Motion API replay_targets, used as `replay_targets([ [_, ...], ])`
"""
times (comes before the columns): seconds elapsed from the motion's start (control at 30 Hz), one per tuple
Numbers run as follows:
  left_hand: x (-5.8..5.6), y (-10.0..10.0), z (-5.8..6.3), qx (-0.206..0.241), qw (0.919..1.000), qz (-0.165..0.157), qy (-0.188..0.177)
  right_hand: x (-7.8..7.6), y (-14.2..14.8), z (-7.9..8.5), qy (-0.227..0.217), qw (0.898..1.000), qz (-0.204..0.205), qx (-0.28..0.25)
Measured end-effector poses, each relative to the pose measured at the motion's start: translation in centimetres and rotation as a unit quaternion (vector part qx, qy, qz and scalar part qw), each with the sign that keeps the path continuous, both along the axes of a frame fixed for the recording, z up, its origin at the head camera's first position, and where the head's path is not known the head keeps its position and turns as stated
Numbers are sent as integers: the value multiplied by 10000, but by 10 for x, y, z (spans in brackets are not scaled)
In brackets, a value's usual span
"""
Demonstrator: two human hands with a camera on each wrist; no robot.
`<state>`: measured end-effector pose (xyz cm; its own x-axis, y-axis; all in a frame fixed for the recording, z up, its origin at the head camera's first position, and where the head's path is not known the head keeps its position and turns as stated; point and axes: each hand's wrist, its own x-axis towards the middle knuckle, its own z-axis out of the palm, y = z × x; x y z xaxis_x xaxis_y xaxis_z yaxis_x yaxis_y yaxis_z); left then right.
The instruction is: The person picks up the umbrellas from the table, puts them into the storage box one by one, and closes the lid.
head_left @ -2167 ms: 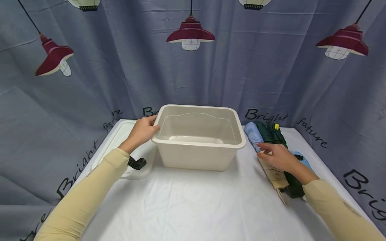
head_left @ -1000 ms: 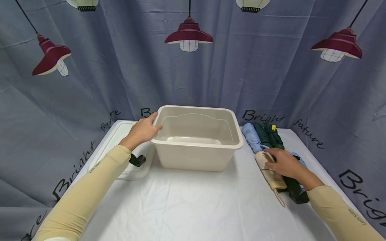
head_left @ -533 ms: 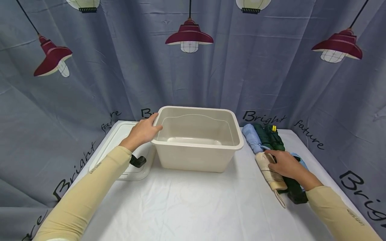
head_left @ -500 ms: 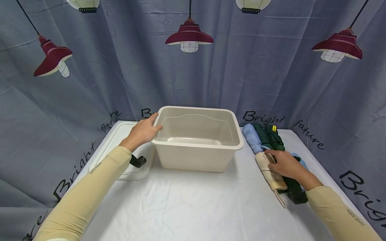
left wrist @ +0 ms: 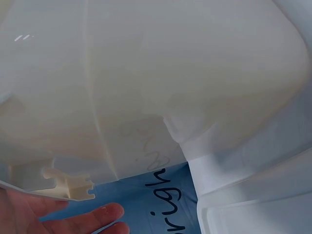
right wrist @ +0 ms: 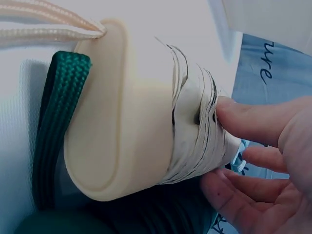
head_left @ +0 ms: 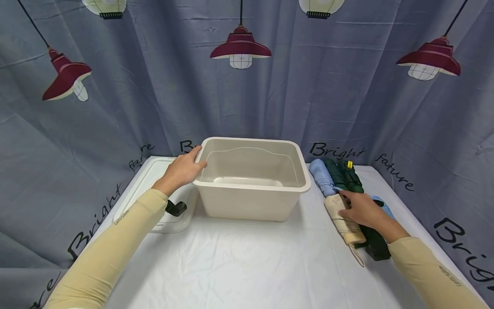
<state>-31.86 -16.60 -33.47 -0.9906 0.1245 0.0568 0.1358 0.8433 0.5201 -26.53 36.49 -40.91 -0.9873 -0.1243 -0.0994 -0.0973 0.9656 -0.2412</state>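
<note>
A beige plastic storage bin (head_left: 247, 201) stands in the middle of the table, its open top showing a bare inside. My left hand (head_left: 180, 171) holds its left rim, thumb over the edge and fingers outside. Those fingers also show below the bin wall (left wrist: 146, 73) in the left wrist view. With thumb and fingers on either side, my right hand (head_left: 364, 209) grips a folded beige umbrella (head_left: 343, 219) on the right of the table. In the right wrist view, the umbrella's handle end (right wrist: 112, 117) with its cord loop (right wrist: 58, 22) faces the camera.
Behind the beige umbrella lie a light blue folded umbrella (head_left: 322, 176) and dark green ones (head_left: 349, 176). Another green umbrella (head_left: 376, 246) and some blue fabric (head_left: 384, 206) are partly hidden by my right hand. A white lid (head_left: 154, 169) lies left of the bin.
My right hand has come down from above the umbrellas onto the beige one, which has since shifted slightly left. The left hand stays on the bin's rim.
</note>
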Motion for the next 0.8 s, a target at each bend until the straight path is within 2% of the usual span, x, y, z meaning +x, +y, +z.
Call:
replay_targets([
  [0.13,1,0,0,-9,10000,-3,28,-1,-2,-1,-37,10000,41,64],
  [0.33,1,0,1,25,10000,-20,26,-1,-6,-2,58,9992,364,149],
  [0.53,2,1,0,-26,10000,-43,71,-2,-6,-2,-202,9988,419,151],
  [0.8,1,-4,5,-81,9982,-532,255,2,-8,2,-691,9973,236,80],
])
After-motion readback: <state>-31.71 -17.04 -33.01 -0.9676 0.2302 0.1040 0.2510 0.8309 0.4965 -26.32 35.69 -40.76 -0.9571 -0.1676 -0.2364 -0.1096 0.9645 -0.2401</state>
